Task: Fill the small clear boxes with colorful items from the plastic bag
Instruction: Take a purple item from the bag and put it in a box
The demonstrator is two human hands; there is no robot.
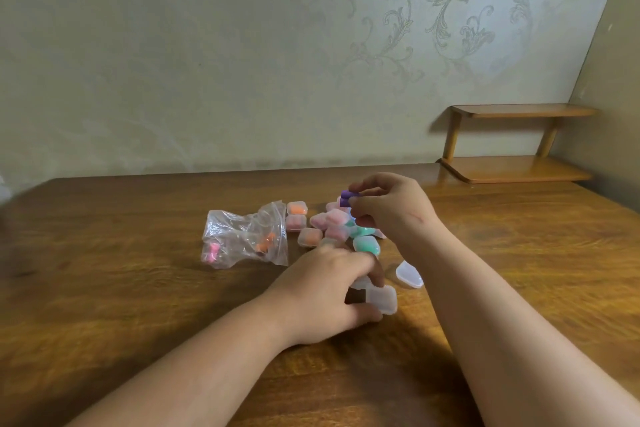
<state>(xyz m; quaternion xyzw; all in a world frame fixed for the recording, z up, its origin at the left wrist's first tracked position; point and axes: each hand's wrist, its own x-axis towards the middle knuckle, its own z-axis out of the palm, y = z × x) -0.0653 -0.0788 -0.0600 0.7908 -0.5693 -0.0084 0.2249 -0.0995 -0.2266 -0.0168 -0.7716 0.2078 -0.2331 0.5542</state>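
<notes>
Both hands are over a wooden table (138,288), each clamped on something. Nearer to me, the left hand (325,291) rests on the table with fingers and thumb curled round a small clear box (381,298). It looks open, though the fingers hide part of it, so I cannot be sure how the lid sits. Farther away and a little to the right, the right hand (391,211) is raised off the table and pinches two small purple items (348,198) between thumb and fingertips.

Under and just to the left of the raised hand lies a cluster of filled boxes (332,225), showing orange, pink and green through their walls. Left of that cluster the plastic bag (242,236) lies crumpled on the table, with a few pink and orange pieces inside. A spare clear box (410,274) sits just to the right of the left hand. At the far right, a small wooden shelf (519,142) stands against the patterned wall.

As I judge it, the step in hand is bringing the purple items near and down into the held box. To do it well, I would keep the left hand firm so the light box does not skid, move its fingers clear of the opening, lower the items fully inside before letting go, and only then press the lid closed.
</notes>
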